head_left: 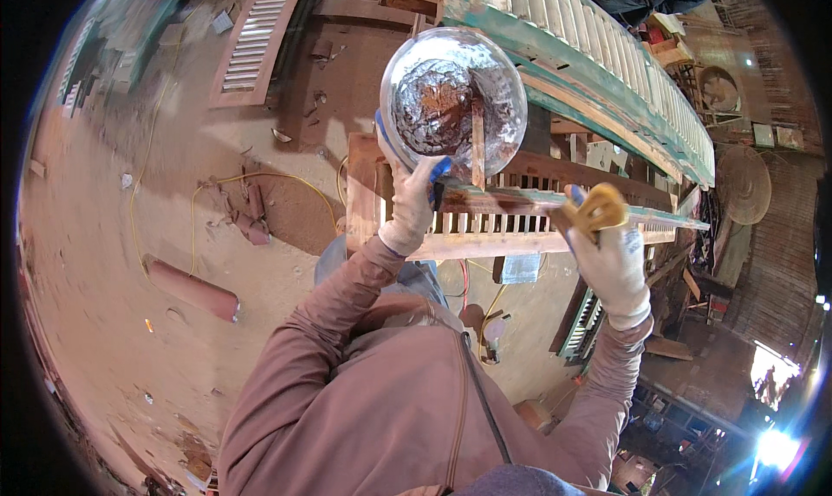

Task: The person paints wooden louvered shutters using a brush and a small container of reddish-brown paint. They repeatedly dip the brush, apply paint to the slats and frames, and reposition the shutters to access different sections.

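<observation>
Your left hand point(412, 197) grips the bucket point(509, 90) from its near left side, fingers along the wall and thumb near the rim; the hand is closed on it. The bucket is held above the near side of the bench work, its mouth facing up toward you. Inside lie a brown mass point(440, 103) and a stick point(477, 140), which leans against the near rim.

Your right hand point(615, 266) is closed around a yellow-brown piece point(604, 205). Motion blur hides its exact kind, and whether it touches the wooden rail point(533, 200) behind it cannot be told. Both hands are gloved.

Below the bucket lies a slatted wooden frame point(503, 244); beyond it rests a green slatted shutter point(637, 119).

Current step, as judged: application of the bucket's contents to the woodwork, with the bucket carried in the left hand and the piece worked in the right. The next move probably calls for a level, steady bucket and a firm right-hand grip, with the piece guided along the rail. Keep the stick clear of the right hand's path.
</observation>
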A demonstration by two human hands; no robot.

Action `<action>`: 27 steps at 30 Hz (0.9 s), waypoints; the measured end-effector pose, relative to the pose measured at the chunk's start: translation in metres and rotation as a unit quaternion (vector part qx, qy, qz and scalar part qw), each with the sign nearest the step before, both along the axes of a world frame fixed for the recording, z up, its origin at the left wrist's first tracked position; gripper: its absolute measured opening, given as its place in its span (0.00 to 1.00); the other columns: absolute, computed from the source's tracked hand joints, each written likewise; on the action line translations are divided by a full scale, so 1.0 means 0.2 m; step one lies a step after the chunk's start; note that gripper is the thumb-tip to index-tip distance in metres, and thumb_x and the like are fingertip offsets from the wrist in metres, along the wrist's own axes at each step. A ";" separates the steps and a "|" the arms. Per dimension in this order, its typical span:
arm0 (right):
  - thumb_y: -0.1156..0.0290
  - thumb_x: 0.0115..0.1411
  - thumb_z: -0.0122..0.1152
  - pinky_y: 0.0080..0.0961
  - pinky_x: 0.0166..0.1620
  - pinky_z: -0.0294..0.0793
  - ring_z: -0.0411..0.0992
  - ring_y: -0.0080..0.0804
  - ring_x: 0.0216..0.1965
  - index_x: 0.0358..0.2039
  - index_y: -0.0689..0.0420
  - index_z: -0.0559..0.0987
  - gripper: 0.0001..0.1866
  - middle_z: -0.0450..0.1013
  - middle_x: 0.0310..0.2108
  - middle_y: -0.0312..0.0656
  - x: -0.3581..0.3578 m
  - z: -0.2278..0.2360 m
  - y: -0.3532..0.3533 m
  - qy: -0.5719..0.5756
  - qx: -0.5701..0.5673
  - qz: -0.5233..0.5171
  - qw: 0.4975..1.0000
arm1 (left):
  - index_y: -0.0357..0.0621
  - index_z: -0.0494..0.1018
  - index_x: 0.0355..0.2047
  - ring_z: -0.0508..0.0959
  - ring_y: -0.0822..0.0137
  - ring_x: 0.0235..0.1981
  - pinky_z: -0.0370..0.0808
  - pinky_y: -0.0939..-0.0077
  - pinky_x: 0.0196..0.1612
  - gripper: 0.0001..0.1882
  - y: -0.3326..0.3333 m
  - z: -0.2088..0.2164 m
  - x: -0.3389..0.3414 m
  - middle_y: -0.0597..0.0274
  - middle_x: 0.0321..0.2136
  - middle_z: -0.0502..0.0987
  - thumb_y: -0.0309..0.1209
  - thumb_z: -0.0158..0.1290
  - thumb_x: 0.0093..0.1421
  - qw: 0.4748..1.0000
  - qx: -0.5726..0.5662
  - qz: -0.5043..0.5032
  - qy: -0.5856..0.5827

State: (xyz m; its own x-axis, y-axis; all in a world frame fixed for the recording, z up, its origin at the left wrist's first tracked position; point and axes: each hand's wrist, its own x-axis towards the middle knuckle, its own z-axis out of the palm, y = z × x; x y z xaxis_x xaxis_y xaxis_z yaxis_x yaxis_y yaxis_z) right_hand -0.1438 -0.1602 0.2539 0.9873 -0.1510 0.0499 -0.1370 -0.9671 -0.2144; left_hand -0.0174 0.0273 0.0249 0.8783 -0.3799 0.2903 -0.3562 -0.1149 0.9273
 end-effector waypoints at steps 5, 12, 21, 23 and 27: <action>0.70 0.59 0.60 0.40 0.35 0.77 0.78 0.46 0.30 0.45 0.59 0.80 0.14 0.78 0.33 0.50 0.38 0.03 0.11 -0.081 0.079 0.033 0.993 | 0.40 0.69 0.52 0.72 0.48 0.53 0.67 0.61 0.59 0.27 -0.01 0.03 0.02 0.45 0.49 0.72 0.12 0.50 0.50 0.991 -0.119 -0.010 0.054; 0.61 0.54 0.63 0.39 0.34 0.74 0.77 0.54 0.29 0.34 0.69 0.79 0.20 0.76 0.24 0.57 0.85 -0.36 0.11 0.021 0.100 -0.126 0.987 | 0.54 0.39 0.73 0.61 0.60 0.65 0.60 0.64 0.68 0.49 -0.09 0.22 0.03 0.55 0.68 0.53 0.16 0.52 0.57 0.863 -0.427 -0.016 0.268; 0.72 0.58 0.62 0.29 0.30 0.76 0.77 0.36 0.26 0.35 0.62 0.82 0.08 0.77 0.27 0.45 0.85 -0.58 0.00 -0.094 0.330 -0.125 0.931 | 0.56 0.28 0.73 0.55 0.62 0.68 0.55 0.65 0.70 0.56 -0.10 0.19 0.06 0.56 0.70 0.48 0.14 0.51 0.55 0.866 -0.431 -0.030 0.252; 0.71 0.58 0.64 0.23 0.22 0.74 0.76 0.29 0.20 0.33 0.65 0.82 0.09 0.76 0.23 0.39 0.83 -0.52 0.02 -0.127 0.472 -0.138 0.861 | 0.56 0.29 0.73 0.56 0.62 0.68 0.57 0.65 0.69 0.55 -0.09 0.18 0.08 0.56 0.70 0.48 0.14 0.51 0.55 0.863 -0.426 -0.033 0.267; 0.73 0.59 0.65 0.19 0.26 0.79 0.77 0.24 0.23 0.41 0.63 0.83 0.11 0.76 0.31 0.40 0.64 -0.41 -0.01 -0.122 0.593 -0.183 0.774 | 0.57 0.30 0.74 0.59 0.62 0.67 0.62 0.66 0.68 0.55 -0.09 0.22 0.07 0.56 0.69 0.51 0.13 0.50 0.55 0.836 -0.444 -0.047 0.318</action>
State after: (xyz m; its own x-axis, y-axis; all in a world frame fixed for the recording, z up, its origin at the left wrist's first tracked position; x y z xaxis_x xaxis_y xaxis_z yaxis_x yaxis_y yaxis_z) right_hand -0.0149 -0.1621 0.1709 0.8503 -0.5012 -0.1606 -0.1713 0.0249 -0.9849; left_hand -0.0029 0.0101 0.0696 0.9403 -0.3396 -0.0206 0.2739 0.7198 0.6379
